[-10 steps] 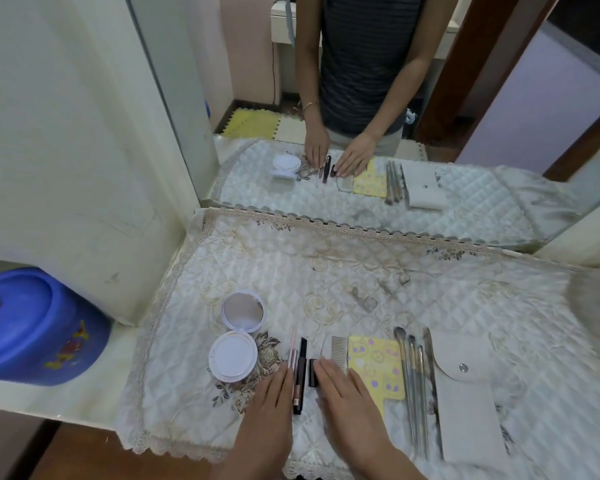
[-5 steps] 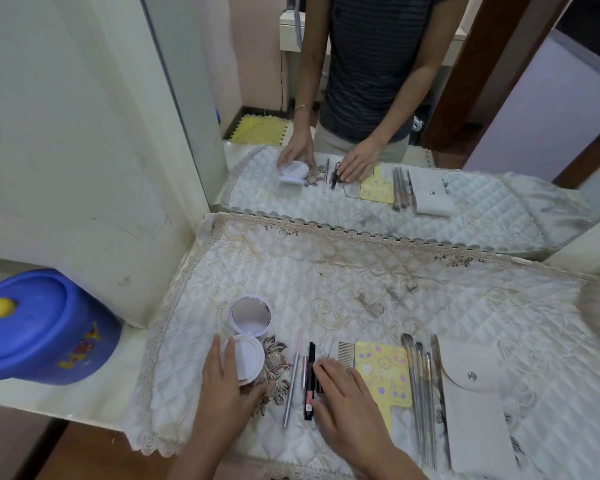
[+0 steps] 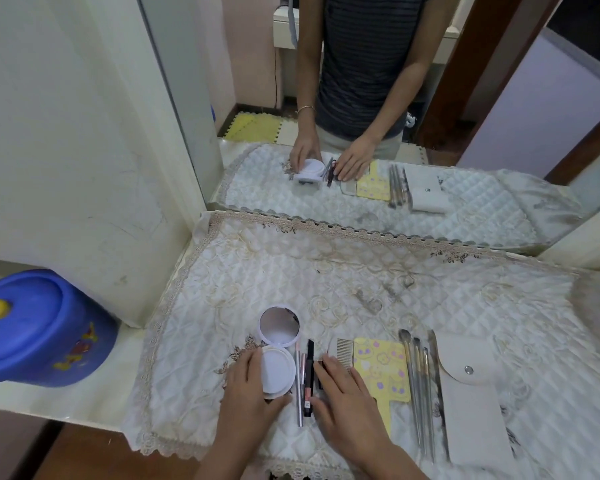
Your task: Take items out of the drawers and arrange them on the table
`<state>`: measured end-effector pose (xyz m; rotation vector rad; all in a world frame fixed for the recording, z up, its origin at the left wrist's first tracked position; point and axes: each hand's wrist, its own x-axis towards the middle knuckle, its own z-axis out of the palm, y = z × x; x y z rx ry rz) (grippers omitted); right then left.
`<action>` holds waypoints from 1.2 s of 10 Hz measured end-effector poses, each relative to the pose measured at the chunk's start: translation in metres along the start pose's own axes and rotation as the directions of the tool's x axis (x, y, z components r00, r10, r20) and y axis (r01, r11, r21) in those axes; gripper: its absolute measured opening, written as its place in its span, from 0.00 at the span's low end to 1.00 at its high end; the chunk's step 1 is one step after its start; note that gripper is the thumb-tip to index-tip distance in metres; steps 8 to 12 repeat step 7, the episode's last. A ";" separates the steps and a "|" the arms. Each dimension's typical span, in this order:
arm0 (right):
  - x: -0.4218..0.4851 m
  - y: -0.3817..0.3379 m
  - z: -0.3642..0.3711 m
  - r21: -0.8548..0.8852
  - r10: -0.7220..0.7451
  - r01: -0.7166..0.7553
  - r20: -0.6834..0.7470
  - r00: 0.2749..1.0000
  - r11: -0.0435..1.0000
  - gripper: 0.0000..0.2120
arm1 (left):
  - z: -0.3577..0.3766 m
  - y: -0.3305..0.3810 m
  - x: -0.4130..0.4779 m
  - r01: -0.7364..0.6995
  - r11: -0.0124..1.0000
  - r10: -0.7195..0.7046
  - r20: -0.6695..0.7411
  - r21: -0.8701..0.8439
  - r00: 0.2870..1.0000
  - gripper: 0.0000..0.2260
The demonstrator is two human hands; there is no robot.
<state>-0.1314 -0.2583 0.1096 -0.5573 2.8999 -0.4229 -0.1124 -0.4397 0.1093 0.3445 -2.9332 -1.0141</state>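
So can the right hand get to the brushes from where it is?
Probably yes. The right hand rests on the cloth beside the yellow card, and the brushes lie just past that card, uncovered, with nothing standing between them.

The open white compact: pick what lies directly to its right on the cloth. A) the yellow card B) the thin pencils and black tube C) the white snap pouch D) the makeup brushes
B: the thin pencils and black tube lie right beside the open white compact, which the left hand touches; the comb, card, brushes and pouch lie farther right.
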 end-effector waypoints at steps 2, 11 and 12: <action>-0.001 -0.001 0.001 0.021 0.026 -0.026 0.018 1.000 0.999 0.24 | -0.003 0.004 -0.001 0.036 0.999 -0.036 0.035 0.005 0.999 0.38; -0.031 0.029 0.001 0.080 0.041 -0.027 -0.179 0.983 0.996 0.23 | -0.014 0.002 -0.003 -0.005 1.000 0.004 0.076 0.013 0.997 0.41; -0.031 0.029 0.001 0.080 0.041 -0.027 -0.179 0.983 0.996 0.23 | -0.014 0.002 -0.003 -0.005 1.000 0.004 0.076 0.013 0.997 0.41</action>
